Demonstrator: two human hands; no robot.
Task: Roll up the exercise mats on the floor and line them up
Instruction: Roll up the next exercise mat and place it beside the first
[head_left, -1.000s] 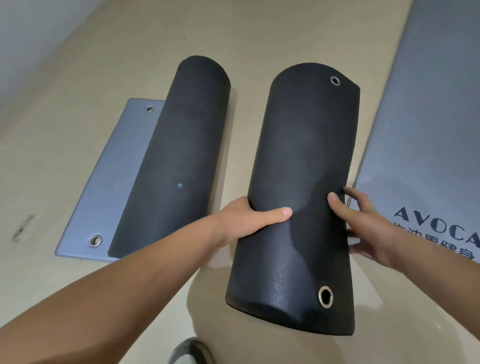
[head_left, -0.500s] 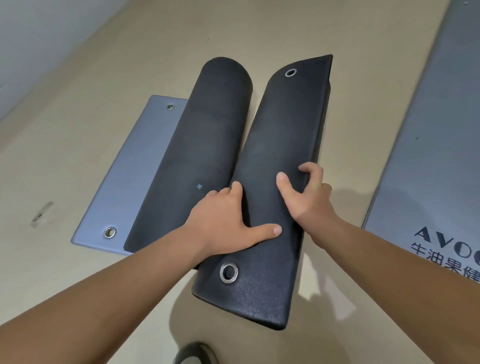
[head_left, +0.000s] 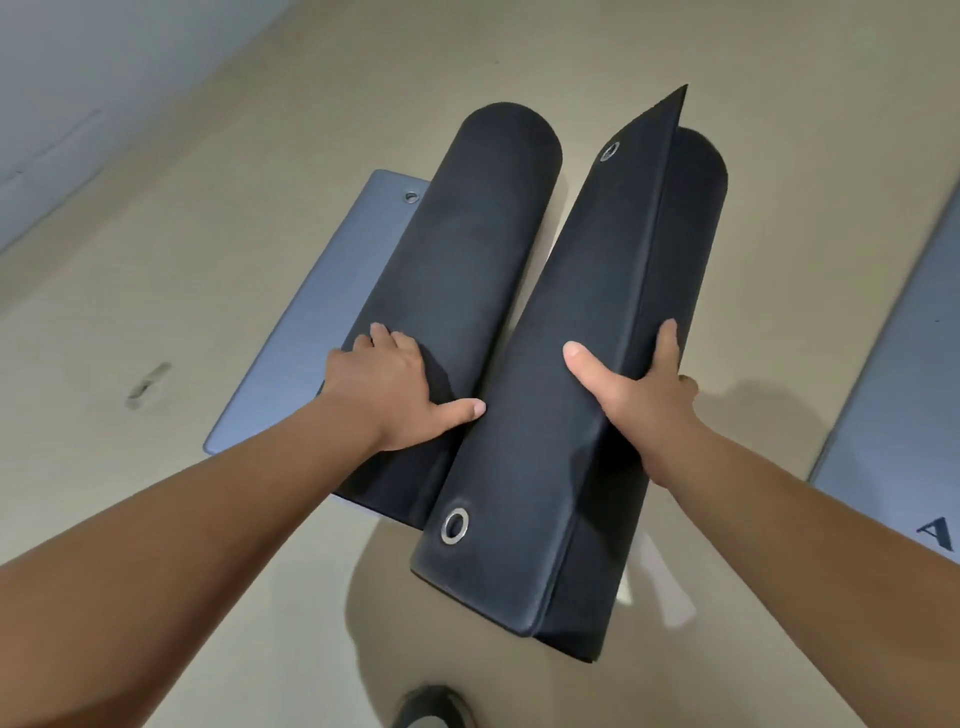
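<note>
The right rolled mat (head_left: 685, 249) is lying on the floor (head_left: 156, 260) at the centre of the view, black side outward, with its long axis running away from the person. Its outer flap (head_left: 571, 312) is standing off the roll and is showing a metal eyelet (head_left: 455, 526) at the near corner and another at the far corner. The right hand (head_left: 639, 400) is gripping this flap at its right edge: the thumb is lying on the flap's upper face and the fingers are curling over the edge.

The left rolled mat (head_left: 483, 234) is lying just beside it. The two are meeting at the near end and spreading apart toward the far end. This mat is only partly rolled, and its grey-blue tail (head_left: 322, 322) is lying flat on the floor to the left. The left hand (head_left: 384, 384) is resting palm-down on top of this roll, with the fingers draping over its curve and the thumb pointing toward the right mat. The hands are working apart, one on each mat.

A third mat (head_left: 914, 374), grey-blue and unrolled, is lying flat at the right edge of the view and is showing a printed letter "A". A pale wall (head_left: 78, 104) is meeting the floor at upper left. A small pale mark (head_left: 148, 384) is showing on the floor at left. A shoe tip (head_left: 431, 709) is showing at the bottom edge.
</note>
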